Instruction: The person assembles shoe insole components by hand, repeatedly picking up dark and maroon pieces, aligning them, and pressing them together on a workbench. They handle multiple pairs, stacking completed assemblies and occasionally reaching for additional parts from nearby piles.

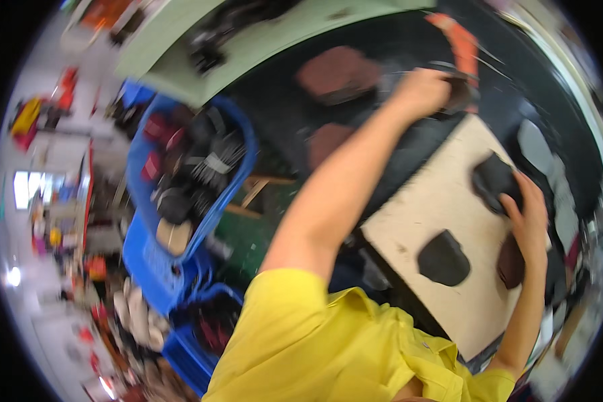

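While right hand (532,218) grasps black piece (493,182) over board (409,218), left hand (423,92) touches brownish piece (459,94) (blurred; grip unclear).

A black piece (493,181) with a curved outline lies right of centre in the frame, its right edge partly covered. A dark brownish piece (459,94), blurred, sits toward the upper right, its exact shape unclear.

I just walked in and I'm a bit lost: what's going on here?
Someone in a yellow shirt is handling flat dark pieces at a pale board. The right hand touches a black piece on it; another black piece lies nearer the person. The left hand is at a dark item beside an orange strip, too blurred to judge its grip.
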Demonstrator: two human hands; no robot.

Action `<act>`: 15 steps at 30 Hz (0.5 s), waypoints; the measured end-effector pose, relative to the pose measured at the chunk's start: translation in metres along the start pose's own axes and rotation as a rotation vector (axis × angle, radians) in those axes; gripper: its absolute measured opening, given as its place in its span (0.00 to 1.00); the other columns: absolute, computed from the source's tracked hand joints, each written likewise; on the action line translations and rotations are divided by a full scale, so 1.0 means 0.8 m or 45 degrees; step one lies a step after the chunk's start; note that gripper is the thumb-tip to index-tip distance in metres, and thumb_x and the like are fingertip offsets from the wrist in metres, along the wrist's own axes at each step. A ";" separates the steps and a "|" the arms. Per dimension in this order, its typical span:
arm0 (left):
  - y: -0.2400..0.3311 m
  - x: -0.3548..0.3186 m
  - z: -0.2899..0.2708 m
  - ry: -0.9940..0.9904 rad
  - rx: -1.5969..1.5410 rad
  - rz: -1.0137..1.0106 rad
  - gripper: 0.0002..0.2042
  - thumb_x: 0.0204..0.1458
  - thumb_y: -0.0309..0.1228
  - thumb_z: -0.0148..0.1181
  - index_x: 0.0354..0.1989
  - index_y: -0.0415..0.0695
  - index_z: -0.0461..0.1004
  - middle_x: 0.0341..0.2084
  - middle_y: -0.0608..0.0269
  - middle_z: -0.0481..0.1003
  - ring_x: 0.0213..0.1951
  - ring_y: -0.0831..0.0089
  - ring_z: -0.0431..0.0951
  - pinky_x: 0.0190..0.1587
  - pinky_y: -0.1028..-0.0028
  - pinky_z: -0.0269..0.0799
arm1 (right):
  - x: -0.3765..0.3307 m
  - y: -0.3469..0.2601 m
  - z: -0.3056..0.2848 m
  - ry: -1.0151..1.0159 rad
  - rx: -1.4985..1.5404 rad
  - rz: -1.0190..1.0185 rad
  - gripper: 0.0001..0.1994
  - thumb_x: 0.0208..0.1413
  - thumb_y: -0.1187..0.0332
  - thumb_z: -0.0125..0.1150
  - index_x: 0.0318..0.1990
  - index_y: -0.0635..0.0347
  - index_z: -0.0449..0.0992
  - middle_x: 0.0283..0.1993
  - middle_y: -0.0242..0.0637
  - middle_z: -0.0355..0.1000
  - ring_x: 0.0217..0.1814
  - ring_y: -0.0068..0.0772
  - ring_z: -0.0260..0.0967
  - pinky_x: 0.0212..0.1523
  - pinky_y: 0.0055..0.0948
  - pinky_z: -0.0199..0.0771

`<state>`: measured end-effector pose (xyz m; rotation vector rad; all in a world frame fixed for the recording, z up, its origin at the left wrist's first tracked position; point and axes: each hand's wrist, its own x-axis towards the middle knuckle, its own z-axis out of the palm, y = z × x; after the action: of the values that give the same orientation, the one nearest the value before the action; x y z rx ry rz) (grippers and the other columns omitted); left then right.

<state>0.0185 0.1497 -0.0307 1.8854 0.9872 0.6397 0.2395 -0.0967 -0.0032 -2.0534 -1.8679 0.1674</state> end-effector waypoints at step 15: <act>0.009 -0.043 0.007 0.229 0.309 0.657 0.13 0.52 0.37 0.58 0.40 0.43 0.81 0.38 0.50 0.79 0.42 0.52 0.79 0.47 0.57 0.74 | 0.032 0.027 0.018 -0.047 0.003 0.284 0.29 0.41 0.72 0.73 0.54 0.63 0.71 0.49 0.46 0.72 0.54 0.46 0.71 0.58 0.37 0.68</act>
<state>0.0065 0.1163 -0.0284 2.3573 0.7078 1.0420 0.2579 -0.0700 -0.0199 -2.2679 -1.6541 0.2657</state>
